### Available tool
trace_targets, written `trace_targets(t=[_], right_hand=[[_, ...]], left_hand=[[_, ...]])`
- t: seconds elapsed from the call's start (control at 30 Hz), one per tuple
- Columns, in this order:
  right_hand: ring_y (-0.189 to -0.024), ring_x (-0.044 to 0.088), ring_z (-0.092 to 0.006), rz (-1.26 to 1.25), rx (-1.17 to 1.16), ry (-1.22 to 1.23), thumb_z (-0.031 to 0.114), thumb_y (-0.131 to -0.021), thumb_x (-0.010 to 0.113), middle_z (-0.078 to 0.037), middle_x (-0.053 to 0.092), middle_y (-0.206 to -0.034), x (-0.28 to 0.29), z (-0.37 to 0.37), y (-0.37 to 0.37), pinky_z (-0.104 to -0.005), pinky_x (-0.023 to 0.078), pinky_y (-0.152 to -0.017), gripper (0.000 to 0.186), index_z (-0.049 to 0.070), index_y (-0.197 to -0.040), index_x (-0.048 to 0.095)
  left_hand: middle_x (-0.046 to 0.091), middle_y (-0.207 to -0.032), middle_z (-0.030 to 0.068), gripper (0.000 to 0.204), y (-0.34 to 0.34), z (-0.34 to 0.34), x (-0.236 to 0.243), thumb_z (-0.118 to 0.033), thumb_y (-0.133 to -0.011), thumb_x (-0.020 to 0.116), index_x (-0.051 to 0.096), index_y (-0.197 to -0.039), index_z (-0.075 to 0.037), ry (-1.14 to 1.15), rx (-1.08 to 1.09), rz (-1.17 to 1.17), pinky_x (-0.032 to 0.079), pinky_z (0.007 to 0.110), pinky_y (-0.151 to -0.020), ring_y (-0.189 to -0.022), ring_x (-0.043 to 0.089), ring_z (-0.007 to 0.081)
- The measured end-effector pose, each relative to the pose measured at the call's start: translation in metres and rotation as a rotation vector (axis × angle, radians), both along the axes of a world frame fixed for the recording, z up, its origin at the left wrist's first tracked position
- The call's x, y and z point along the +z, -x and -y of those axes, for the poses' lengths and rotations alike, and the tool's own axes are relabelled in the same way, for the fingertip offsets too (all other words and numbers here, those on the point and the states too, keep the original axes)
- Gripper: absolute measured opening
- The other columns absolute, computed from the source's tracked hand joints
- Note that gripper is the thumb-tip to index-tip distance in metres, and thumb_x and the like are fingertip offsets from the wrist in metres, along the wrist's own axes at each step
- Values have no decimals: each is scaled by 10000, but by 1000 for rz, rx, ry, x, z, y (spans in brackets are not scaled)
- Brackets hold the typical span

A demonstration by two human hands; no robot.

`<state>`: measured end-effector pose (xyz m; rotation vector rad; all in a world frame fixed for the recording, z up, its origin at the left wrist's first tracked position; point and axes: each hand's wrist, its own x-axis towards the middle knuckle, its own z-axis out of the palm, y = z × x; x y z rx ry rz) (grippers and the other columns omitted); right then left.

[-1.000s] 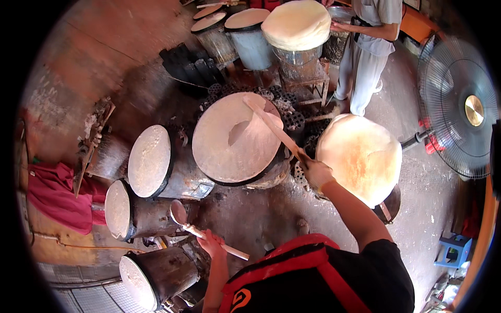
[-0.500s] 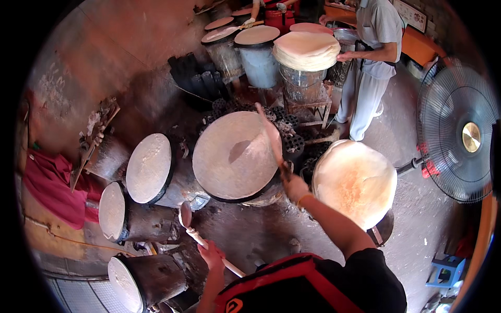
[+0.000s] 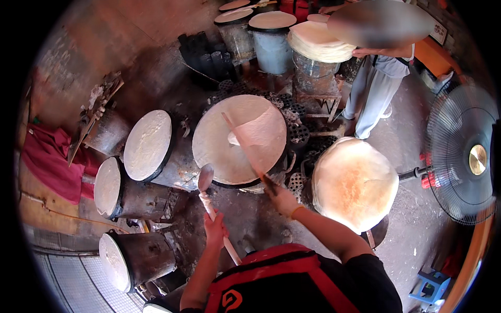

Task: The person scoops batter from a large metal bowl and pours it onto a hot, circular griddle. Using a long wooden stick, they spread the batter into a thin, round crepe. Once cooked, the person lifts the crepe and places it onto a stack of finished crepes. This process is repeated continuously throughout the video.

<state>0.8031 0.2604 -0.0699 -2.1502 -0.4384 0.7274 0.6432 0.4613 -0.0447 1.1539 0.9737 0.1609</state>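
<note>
My right hand [image 3: 285,201] is closed round the dark handle of a long, flat wooden spatula [image 3: 243,146]. Its blade slants over the large round griddle [image 3: 209,151] in the middle, which is coated with pale batter. A smoother, pinkish patch with a small whitish lump shows beside the blade. In my left hand [image 3: 215,229] is a ladle [image 3: 205,177] with a long pale handle, its bowl up near the griddle's lower left rim. To the right of the griddle lies a stack of thin round flatbreads [image 3: 355,182], browned at the centre.
Several drum stoves with pale-coated tops, such as one griddle [image 3: 148,145], stand along the left. Pierced coal briquettes [image 3: 298,133] lie behind the middle griddle. Another person [image 3: 373,94] stands by a second flatbread stack [image 3: 319,41]. A standing fan [image 3: 462,151] is at right.
The spatula has swung left from the griddle's right edge across its middle. The dark patch in the batter is covered over. My left hand and the ladle have shifted slightly up and right.
</note>
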Motion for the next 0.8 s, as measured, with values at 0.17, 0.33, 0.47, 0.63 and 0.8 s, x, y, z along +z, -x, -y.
trace_targets(t=[0.17,0.33,0.47,0.63,0.8], right_hand=[[-1146,472,-402,-148,-193,-60,394,-953,345,-214,490,-1266,15,19,-39,-406,377,-968,489,281,-1422,263],[-1115,499,-402,90,81,-160,409,-943,360,-260,513,-1210,-12,-17,-36,-412,382,-963,499,209,-1399,334],[-1111,508,-396,-51,-62,-126,420,-927,399,-255,539,-1179,11,-10,-89,-415,411,-933,523,173,-1386,363],[-941,603,-388,216,253,-119,389,-938,412,-243,588,-1103,-2,29,-72,-395,474,-807,473,254,-1389,365],[-1040,572,-347,-200,60,143,401,-938,442,-248,578,-1137,53,66,-36,-366,431,-889,469,128,-1319,459]], left_hand=[[391,-579,17,274,-4,-1,4,-119,-869,538,368,-1084,-114,-31,-33,-32,304,284,-298,-347,342,113],[427,-601,31,247,-20,-5,10,-136,-865,541,385,-1055,-115,-17,-35,-65,311,284,-301,-360,371,117],[429,-577,20,148,-42,-15,20,-155,-871,529,423,-960,-102,-50,-82,-33,322,274,-313,-374,378,115],[416,-552,-10,138,-86,-70,7,-181,-878,538,418,-879,-113,610,4,-17,325,257,-323,-386,379,98],[416,-553,-13,176,-105,-59,36,-189,-885,540,414,-790,-110,464,-33,25,316,260,-336,-387,371,98]])
